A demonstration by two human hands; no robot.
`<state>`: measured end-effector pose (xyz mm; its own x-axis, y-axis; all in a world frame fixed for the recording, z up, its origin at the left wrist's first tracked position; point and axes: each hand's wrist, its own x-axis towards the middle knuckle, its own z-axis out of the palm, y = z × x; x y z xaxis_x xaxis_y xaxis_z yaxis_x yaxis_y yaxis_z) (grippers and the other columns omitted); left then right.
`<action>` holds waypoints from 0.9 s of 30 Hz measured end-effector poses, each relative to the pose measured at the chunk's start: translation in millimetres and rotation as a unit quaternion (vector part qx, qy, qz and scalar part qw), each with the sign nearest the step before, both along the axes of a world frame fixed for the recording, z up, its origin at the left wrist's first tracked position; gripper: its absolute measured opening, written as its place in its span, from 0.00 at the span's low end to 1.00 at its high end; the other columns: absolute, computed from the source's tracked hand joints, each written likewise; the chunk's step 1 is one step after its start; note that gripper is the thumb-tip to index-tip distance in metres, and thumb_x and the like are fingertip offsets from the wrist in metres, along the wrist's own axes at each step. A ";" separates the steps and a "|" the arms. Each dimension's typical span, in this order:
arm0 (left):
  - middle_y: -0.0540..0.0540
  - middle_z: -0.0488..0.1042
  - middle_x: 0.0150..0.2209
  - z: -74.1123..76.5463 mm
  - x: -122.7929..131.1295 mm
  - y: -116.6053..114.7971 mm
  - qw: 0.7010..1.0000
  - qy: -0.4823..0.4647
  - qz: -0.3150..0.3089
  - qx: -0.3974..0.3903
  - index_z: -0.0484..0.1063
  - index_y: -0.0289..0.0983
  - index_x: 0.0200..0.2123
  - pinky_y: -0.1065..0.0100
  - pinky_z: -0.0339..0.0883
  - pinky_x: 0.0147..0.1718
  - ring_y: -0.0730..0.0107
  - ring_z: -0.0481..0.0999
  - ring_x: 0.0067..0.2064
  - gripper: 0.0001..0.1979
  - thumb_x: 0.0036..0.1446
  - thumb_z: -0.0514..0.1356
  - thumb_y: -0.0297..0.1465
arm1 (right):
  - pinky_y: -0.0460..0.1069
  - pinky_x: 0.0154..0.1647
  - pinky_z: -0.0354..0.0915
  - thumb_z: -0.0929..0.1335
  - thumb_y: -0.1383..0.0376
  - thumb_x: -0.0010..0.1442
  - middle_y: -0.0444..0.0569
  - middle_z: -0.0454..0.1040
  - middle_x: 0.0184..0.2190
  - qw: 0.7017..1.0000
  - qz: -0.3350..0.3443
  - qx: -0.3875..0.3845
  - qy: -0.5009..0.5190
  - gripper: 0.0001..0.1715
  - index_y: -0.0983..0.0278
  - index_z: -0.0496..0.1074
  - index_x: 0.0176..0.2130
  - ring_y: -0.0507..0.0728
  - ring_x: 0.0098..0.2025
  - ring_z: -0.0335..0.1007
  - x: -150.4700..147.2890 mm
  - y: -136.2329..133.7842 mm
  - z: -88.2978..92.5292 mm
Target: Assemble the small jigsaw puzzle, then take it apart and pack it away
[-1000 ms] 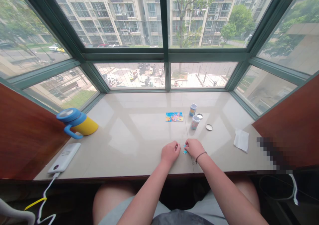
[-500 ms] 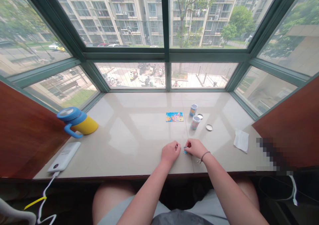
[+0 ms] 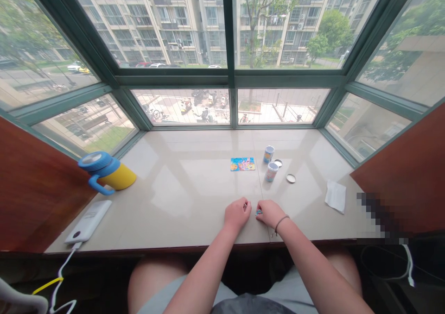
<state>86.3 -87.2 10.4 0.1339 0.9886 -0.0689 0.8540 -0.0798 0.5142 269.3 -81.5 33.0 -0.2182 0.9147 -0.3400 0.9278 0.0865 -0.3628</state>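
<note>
Right hand [image 3: 271, 213]: fingers clamped on small, flat, blue multicoloured pieces [image 3: 259, 212], at the tabletop [image 3: 191, 207]. Left hand [image 3: 237, 216]: just left, fingers curled; whether gripping anything, cannot tell. Beyond the fingers: blue rectangular picture card [image 3: 242, 164]; two printed cylindrical canisters [image 3: 271, 173]. Handling advice: light pinch, edges only, pieces kept flat.

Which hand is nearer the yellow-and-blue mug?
Left. The left hand is to the right of the mug; the right hand is farther right, a small bluish piece in its grip.
</note>
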 end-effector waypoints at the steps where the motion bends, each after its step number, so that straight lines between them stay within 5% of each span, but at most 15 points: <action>1: 0.48 0.80 0.36 -0.3 -0.1 0.0 1.000 0.000 -0.002 0.002 0.73 0.43 0.37 0.68 0.54 0.33 0.67 0.76 0.36 0.13 0.69 0.53 0.41 | 0.47 0.39 0.59 0.76 0.63 0.54 0.50 0.80 0.38 1.000 -0.002 -0.004 0.005 0.11 0.62 0.78 0.39 0.59 0.43 0.74 0.5 0.1 0.2; 7: 0.49 0.80 0.36 -2.6 -0.9 0.4 1.000 -0.001 -0.003 0.008 0.73 0.43 0.38 0.68 0.53 0.32 0.67 0.76 0.35 0.13 0.69 0.53 0.41 | 0.46 0.36 0.58 0.74 0.66 0.53 0.45 0.78 0.32 0.994 -0.027 -0.003 0.106 0.05 0.62 0.74 0.32 0.54 0.36 0.71 5.9 -3.5 -5.0; 16: 0.47 0.80 0.36 9.0 1.5 -1.0 1.000 0.004 0.002 -0.016 0.75 0.42 0.39 0.68 0.55 0.34 0.66 0.76 0.38 0.14 0.69 0.52 0.41 | 0.46 0.30 0.62 0.75 0.57 0.55 0.42 0.76 0.27 0.953 -0.145 0.003 0.266 0.13 0.61 0.70 0.33 0.52 0.27 0.71 22.6 3.2 -17.0; 22: 0.48 0.79 0.35 7.4 1.8 -0.8 1.000 0.003 0.001 -0.006 0.74 0.42 0.38 0.67 0.54 0.33 0.66 0.75 0.36 0.13 0.69 0.52 0.40 | 0.48 0.32 0.67 0.73 0.49 0.56 0.44 0.77 0.29 0.918 -0.219 0.066 0.325 0.20 0.61 0.69 0.35 0.55 0.28 0.77 46.8 35.1 14.5; 27: 0.47 0.79 0.35 6.5 0.8 -0.5 1.000 0.007 0.001 -0.014 0.74 0.42 0.38 0.68 0.54 0.33 0.67 0.75 0.36 0.14 0.69 0.52 0.40 | 0.47 0.32 0.64 0.73 0.50 0.56 0.43 0.77 0.33 0.929 -0.227 0.159 0.247 0.18 0.60 0.71 0.37 0.54 0.29 0.75 75.8 80.5 55.0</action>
